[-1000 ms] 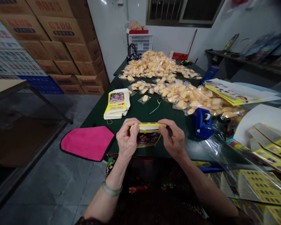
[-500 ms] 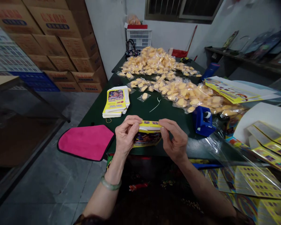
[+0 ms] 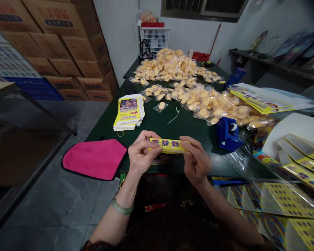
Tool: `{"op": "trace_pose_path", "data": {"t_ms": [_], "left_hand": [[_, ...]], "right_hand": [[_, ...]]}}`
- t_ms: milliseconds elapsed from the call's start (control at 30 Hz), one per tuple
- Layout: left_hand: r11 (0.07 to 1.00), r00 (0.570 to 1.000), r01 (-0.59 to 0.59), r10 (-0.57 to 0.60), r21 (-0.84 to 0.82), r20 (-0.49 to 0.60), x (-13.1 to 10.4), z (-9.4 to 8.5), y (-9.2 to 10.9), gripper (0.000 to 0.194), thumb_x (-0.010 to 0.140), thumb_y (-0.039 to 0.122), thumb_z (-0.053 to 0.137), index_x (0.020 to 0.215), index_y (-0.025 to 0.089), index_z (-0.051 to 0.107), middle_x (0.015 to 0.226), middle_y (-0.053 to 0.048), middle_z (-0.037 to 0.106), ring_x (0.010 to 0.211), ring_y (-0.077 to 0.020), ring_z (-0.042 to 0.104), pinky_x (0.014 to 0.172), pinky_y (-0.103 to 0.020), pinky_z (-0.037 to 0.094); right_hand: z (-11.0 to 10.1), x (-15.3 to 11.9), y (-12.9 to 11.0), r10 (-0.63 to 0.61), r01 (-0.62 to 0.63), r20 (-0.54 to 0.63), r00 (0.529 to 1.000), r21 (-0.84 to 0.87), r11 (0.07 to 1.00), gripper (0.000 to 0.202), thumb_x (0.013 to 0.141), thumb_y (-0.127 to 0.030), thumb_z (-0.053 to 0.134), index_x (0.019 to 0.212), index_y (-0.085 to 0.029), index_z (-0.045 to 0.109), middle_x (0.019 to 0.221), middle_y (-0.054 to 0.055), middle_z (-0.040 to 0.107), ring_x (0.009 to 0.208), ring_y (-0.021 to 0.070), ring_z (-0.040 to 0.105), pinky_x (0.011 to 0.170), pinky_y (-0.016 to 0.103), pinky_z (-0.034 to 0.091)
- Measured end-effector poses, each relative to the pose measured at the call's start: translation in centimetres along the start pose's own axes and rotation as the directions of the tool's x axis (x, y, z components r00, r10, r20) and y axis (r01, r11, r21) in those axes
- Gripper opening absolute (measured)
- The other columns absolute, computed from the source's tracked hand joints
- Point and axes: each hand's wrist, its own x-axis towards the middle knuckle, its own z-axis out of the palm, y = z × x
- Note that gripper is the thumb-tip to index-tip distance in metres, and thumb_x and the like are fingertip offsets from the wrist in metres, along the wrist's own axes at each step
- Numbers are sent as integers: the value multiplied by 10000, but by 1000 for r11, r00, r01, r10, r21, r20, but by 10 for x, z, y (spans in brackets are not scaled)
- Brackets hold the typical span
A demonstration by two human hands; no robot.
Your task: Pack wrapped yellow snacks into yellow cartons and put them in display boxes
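Both hands hold a yellow printed card (image 3: 169, 143) at the table's near edge. A folded-over strip with small pictures faces up, and a darker picture panel hangs below it, partly hidden. My left hand (image 3: 141, 153) pinches the strip's left end between thumb and fingers; a green bangle circles that wrist. At the other end, my right hand (image 3: 197, 160) grips the card with its thumb and fingertips. Beyond my left hand lies a stack of yellow cards (image 3: 129, 109). A single wrapped yellow piece (image 3: 161, 106) and a thin white tie (image 3: 174, 116) lie ahead of the hands.
Wrapped yellow pieces (image 3: 172, 66) are heaped over the dark green table (image 3: 104, 123). A blue tape dispenser (image 3: 228, 134) stands right. Printed sheets (image 3: 267, 99) and yellow cardboard packs (image 3: 288, 202) fill the right side. A pink cloth (image 3: 94, 158) juts out left; cartons (image 3: 68, 45) are stacked behind.
The card's top strip has tipped toward me, so its row of pictures now shows more fully. My left thumb has slid onto the strip, and the right fingers have closed in.
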Motion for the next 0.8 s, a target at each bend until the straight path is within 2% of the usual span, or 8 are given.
{"op": "trace_pose_path", "data": {"t_ms": [133, 267, 400, 467, 533, 567, 667, 800], "left_hand": [[1000, 1000, -16, 17, -6, 18, -5, 1, -7, 204, 682, 204, 784, 823, 193, 637, 1041, -84, 660, 909, -209, 677, 717, -344, 574], [996, 999, -28, 30, 88, -24, -3, 9, -9, 226, 683, 140, 768, 835, 183, 606, 955, -72, 691, 916, -187, 673, 717, -297, 563], [954, 955, -105, 176, 282, -239, -4, 20, -11, 224, 687, 117, 753, 837, 187, 604, 919, -34, 670, 882, -152, 661, 756, -296, 550], [925, 931, -116, 228, 362, -284, -7, 24, -13, 234, 690, 121, 747, 860, 191, 603, 933, -33, 659, 887, -152, 653, 764, -303, 545], [902, 932, -135, 256, 411, -257, -10, 27, -16, 258, 685, 126, 748, 887, 195, 603, 954, -37, 654, 891, -158, 651, 764, -309, 542], [892, 934, -146, 267, 428, -238, -11, 27, -17, 269, 681, 129, 749, 896, 196, 602, 963, -40, 653, 890, -161, 652, 763, -310, 541], [872, 933, -165, 290, 461, -215, -13, 27, -20, 281, 676, 131, 750, 904, 197, 600, 970, -42, 654, 891, -166, 653, 769, -312, 536], [876, 937, -158, 278, 455, -210, -13, 25, -20, 282, 682, 131, 746, 912, 194, 594, 980, -47, 651, 898, -168, 651, 778, -317, 534]], "right_hand": [[8, -6, 8, 0, 1, -30, 1000, 33, 999, 256, 923, -244, 446, 1137, -256, 586, 1168, 116, 628, 1061, 245, 618, 829, 446, 547], [8, -4, 13, -2, 1, 46, 999, 9, 1000, 279, 906, -228, 476, 1171, -254, 558, 1223, 119, 598, 1104, 229, 598, 873, 424, 538], [-31, -2, 40, 237, -237, -12, 971, -118, 964, 435, 845, -281, 569, 1267, -196, 508, 1217, 140, 579, 861, 167, 640, 673, 301, 548], [-67, 1, 64, 467, -514, -241, 851, -202, 833, 373, 826, -316, 559, 1162, -155, 581, 1020, 99, 631, 702, 137, 590, 600, 275, 505], [-106, 7, 89, 627, -756, -441, 642, -224, 615, 246, 799, -305, 538, 932, -133, 652, 841, 58, 629, 691, 141, 555, 636, 274, 476], [-124, 10, 99, 652, -799, -476, 590, -226, 557, 207, 777, -279, 548, 858, -123, 657, 792, 52, 624, 694, 145, 548, 652, 275, 462], [-155, 23, 120, 742, -876, -466, 482, -219, 431, 113, 691, -234, 638, 676, -123, 650, 602, 8, 581, 581, 128, 499, 586, 262, 404], [-155, 37, 124, 876, -944, -358, 324, -184, 274, 215, 643, -230, 738, 518, -129, 595, 404, -46, 439, 418, 77, 368, 447, 239, 294]]}}
